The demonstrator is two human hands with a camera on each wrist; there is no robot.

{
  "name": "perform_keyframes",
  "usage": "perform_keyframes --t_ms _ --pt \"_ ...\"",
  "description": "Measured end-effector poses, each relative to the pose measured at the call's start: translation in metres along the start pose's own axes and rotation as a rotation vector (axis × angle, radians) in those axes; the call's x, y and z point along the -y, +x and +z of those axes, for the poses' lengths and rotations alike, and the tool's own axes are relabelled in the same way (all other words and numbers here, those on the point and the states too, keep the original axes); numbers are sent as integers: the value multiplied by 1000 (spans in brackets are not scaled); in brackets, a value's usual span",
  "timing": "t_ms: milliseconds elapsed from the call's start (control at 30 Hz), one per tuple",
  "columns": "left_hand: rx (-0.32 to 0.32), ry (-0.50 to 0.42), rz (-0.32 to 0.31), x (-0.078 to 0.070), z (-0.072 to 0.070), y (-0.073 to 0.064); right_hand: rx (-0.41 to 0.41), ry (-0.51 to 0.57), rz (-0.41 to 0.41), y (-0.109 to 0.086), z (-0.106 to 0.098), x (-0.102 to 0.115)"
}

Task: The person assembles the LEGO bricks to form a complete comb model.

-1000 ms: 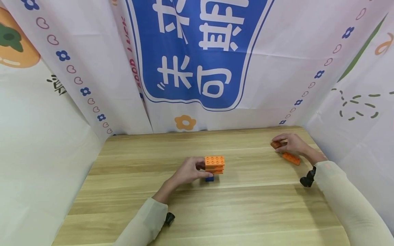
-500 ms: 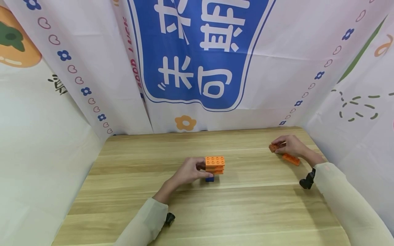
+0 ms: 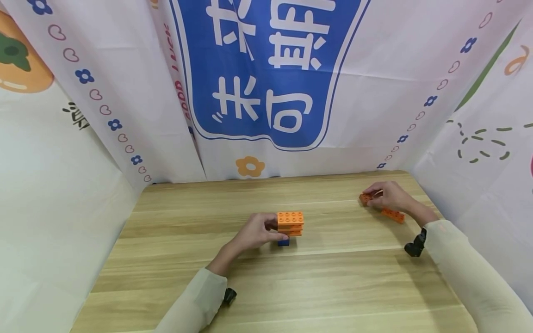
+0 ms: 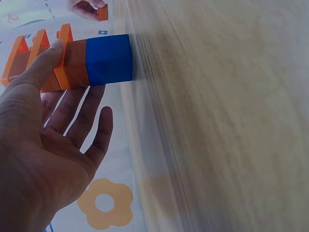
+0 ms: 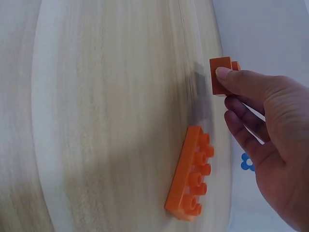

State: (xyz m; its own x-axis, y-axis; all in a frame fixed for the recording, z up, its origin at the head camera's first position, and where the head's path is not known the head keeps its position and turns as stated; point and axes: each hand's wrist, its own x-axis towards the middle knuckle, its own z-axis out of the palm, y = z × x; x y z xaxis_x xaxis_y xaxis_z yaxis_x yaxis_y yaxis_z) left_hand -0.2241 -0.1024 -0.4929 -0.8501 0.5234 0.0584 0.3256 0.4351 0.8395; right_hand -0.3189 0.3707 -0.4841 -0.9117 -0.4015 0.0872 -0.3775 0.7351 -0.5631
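Observation:
A stack of orange bricks [image 3: 290, 222] stands on a small blue brick [image 3: 283, 242] at the middle of the wooden table [image 3: 266, 286]. My left hand [image 3: 259, 232] holds the stack from its left side, thumb on the orange bricks [image 4: 43, 63] above the blue brick [image 4: 108, 59]. At the far right my right hand [image 3: 389, 195] pinches a small orange brick [image 3: 365, 198] just above the table; the small orange brick [image 5: 221, 75] sits between thumb and fingers. A long orange brick [image 3: 393, 215] lies flat beside that hand, studs up [image 5: 190, 174].
Printed cloth walls [image 3: 266, 92] close in the table at the back and both sides. The table's right back corner lies just behind my right hand.
My right hand has lifted the small orange brick and carried it a little to the left. The left hand and the stack have not moved.

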Motion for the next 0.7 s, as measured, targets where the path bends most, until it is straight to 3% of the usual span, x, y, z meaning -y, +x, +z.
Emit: perform_keyframes --t_ms 700 --pt "-4 -4 5 -3 -1 -1 6 -65 -159 9 1 39"
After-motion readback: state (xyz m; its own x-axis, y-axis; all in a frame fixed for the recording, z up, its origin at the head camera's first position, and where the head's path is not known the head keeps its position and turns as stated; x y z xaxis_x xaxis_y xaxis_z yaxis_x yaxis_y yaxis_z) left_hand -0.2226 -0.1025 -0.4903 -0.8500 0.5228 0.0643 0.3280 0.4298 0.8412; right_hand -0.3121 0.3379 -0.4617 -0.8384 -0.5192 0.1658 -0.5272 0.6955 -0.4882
